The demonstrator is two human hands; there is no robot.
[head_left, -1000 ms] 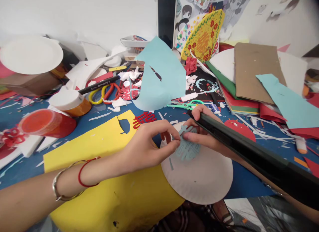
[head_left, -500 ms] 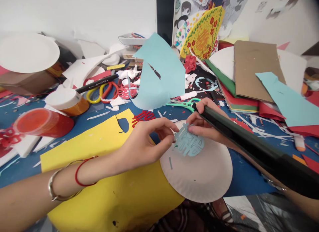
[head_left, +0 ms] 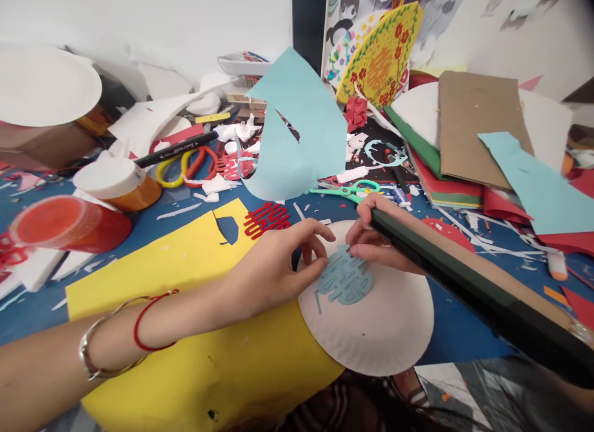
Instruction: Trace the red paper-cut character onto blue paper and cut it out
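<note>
My left hand (head_left: 273,268) has its thumb and curled fingers at the left edge of a light blue paper cutout (head_left: 346,277) with an openwork pattern. The cutout lies tilted over a white paper plate (head_left: 371,333). The fingers of my right hand (head_left: 375,237) touch its upper edge. A long black bar-like tool (head_left: 464,283) runs from that hand toward the lower right; its kind does not show. Below the cutout's left side is a thin blue paper strip (head_left: 318,302). Under my left arm spreads a yellow sheet (head_left: 208,358), with a red paper cutout (head_left: 266,220) at its far corner.
Green-handled scissors (head_left: 348,190) lie beyond the plate, near a standing blue sheet (head_left: 301,135). Red and orange jars (head_left: 74,224) are at left. Cardboard (head_left: 482,129) rests on coloured papers at right. A decorated yellow fan shape (head_left: 380,60) stands behind; paper scraps litter the blue table.
The blue cutout has shifted down and left over the plate, with my right fingers still at its upper edge. The view has moved slightly.
</note>
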